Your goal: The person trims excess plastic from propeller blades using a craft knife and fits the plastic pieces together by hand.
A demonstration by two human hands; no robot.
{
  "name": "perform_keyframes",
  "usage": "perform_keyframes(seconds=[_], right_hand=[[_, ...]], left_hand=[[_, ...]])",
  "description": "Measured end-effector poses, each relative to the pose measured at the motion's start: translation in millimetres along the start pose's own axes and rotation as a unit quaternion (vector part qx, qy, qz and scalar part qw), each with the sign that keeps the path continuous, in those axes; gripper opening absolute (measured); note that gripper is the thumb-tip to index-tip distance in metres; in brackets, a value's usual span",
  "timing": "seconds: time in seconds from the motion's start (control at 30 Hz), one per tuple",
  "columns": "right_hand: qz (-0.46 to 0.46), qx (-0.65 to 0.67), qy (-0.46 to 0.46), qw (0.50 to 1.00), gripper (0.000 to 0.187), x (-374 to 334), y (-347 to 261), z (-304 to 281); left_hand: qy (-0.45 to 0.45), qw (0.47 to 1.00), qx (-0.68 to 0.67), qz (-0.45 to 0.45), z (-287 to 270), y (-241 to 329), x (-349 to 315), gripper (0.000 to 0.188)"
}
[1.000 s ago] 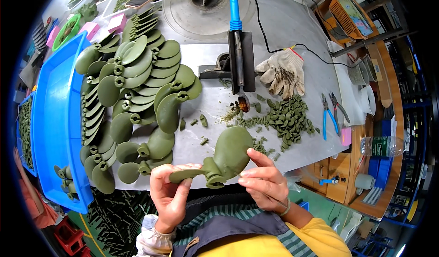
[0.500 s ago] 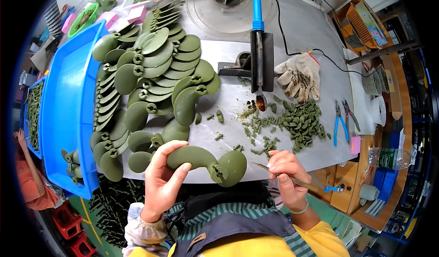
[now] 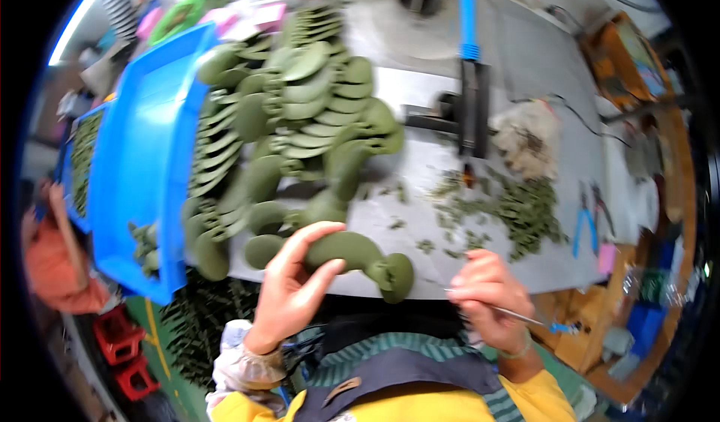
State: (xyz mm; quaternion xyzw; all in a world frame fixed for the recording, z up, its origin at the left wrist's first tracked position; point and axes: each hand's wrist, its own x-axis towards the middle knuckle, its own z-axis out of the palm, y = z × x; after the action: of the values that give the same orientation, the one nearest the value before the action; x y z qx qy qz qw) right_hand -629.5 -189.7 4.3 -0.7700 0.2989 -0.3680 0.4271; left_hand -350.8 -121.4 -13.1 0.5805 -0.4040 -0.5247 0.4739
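the left hand has thumb and fingers closed on one blade of a green two-bladed part, which is over the near edge of the table, its long axis running rightward from that grip to the free blade. the right hand, nearer that free blade, pinches a slim tool pointing leftward at it across a gap, though blur hides the tip

Dressed in a bright yellow long-sleeved top beneath a slate-grey apron. Edged along the bib with teal-and-dark stripes and marked with a small brown tab. Covered on the left by a pale oversleeve, gathered at the cuff. Encircled at the right wrist by a thin, pale bracelet.
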Motion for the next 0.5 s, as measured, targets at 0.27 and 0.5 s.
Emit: perform_keyframes(seconds=[0.27, 0.5], right_hand=[[0.038, 0.041, 0.085, 0.995, 0.013, -5.9, -4.5, 5.5], [-0.108, 0.019, -0.091, 0.99, 0.029, 36.4, -19.9, 35.9]], left_hand=[[0.106, 0.994, -0.012, 0.001, -69.5, 35.7, -38.0, 0.04], [0.069, 0.997, 0.047, -0.006, -57.1, 32.2, -34.5, 0.044]])
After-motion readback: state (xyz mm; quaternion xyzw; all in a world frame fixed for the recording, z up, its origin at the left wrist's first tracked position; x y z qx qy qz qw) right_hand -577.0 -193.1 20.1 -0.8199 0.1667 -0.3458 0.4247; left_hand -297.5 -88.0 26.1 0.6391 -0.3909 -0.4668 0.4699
